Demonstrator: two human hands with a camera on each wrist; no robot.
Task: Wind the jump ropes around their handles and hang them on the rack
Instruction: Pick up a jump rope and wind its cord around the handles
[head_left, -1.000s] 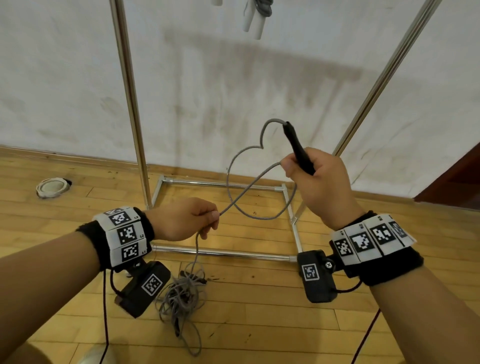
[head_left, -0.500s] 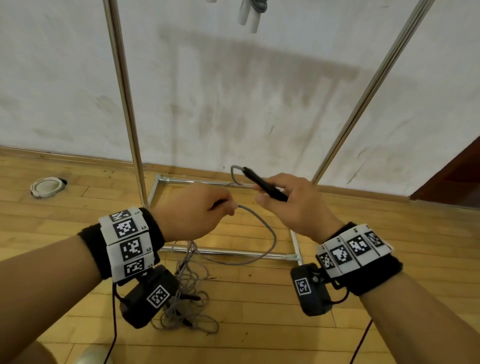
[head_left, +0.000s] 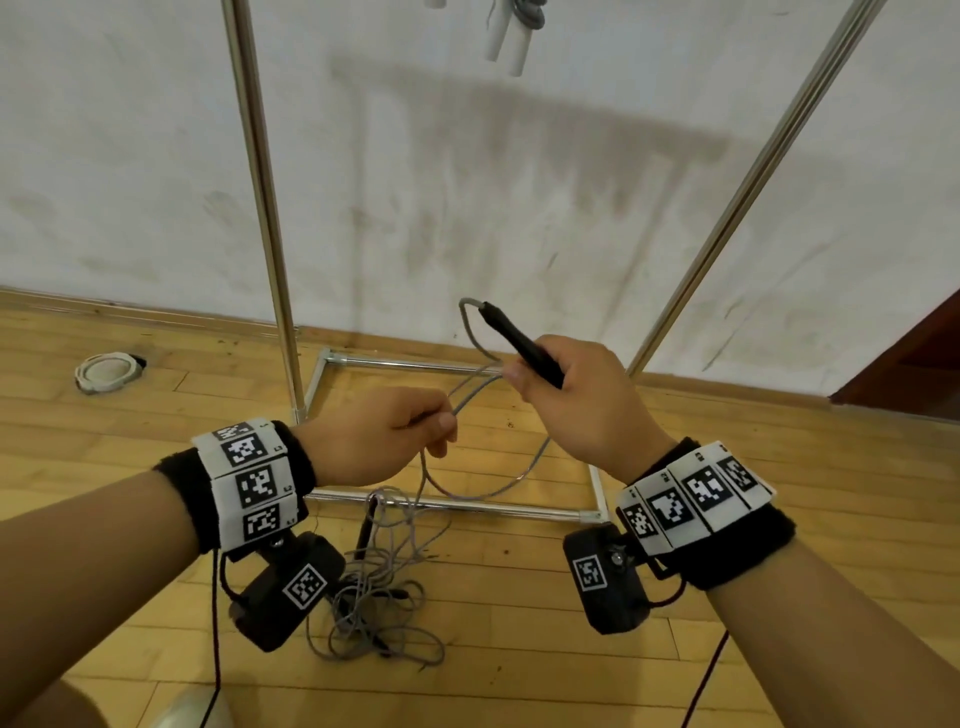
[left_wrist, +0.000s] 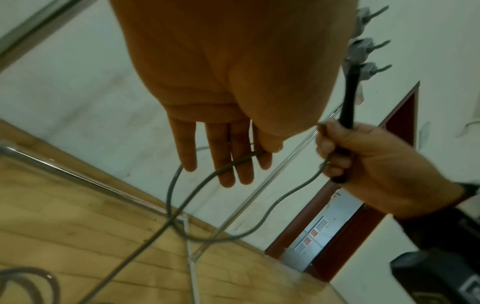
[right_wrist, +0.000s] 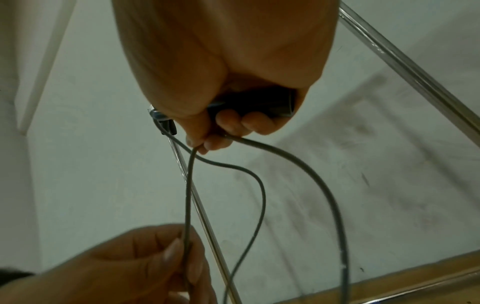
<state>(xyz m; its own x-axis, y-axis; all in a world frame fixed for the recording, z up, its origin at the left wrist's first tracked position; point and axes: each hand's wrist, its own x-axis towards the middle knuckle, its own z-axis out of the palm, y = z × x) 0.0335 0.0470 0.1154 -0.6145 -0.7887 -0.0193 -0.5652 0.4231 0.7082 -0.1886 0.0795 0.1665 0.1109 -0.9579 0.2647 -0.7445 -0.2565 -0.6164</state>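
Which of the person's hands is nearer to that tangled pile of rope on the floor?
Left. The left hand hangs almost directly above the tangled pile of rope, pinching a strand that rises from it; the right hand is off to the side, gripping the black handle.

Scuffed white wall (head_left: 519, 182), wooden baseboard (head_left: 130, 312), light wood plank floor (head_left: 519, 623) — dark red door frame (head_left: 904, 364) at right, round white floor fitting (head_left: 106, 370) at left.
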